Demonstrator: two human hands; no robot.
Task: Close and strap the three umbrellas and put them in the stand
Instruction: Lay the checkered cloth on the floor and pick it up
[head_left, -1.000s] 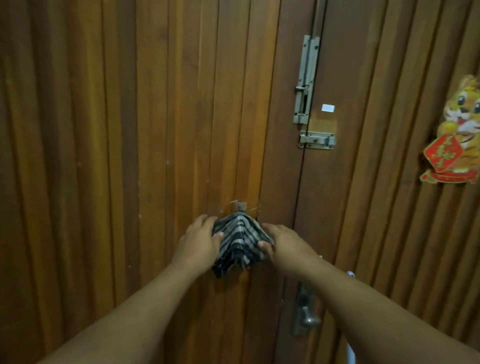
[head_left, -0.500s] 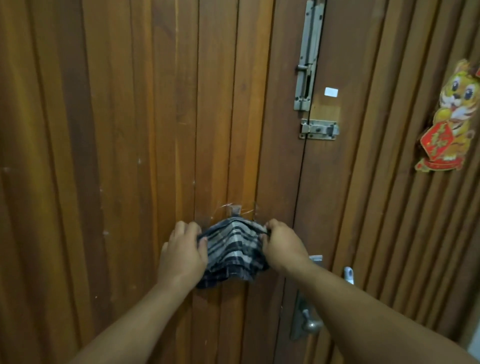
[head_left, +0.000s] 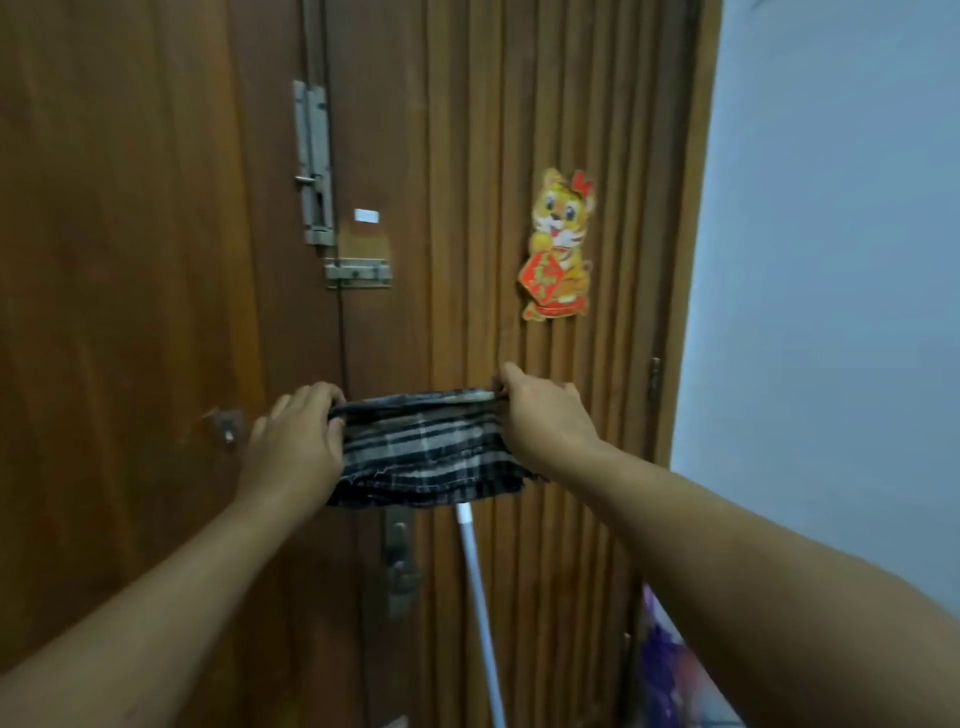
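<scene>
While both hands stretch it flat, plaid umbrella (head_left: 426, 447) sits mid-frame w/ door behind.
Left hand (head_left: 296, 441) fingers at 9 o'clock & right hand (head_left: 545, 415) fingers at 3 clamped on fabric edges.

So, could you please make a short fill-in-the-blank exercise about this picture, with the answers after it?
1. Both hands, the left hand and the right hand, hold a plaid ____ stretched between them.
2. The tiger sticker holds a diamond-shaped sign of ____ colour.
3. The metal bolts and the sticker are fixed on a wooden ____.
4. The white pole shows ____ the plaid cloth.

Answers: cloth; red; door; below
</scene>
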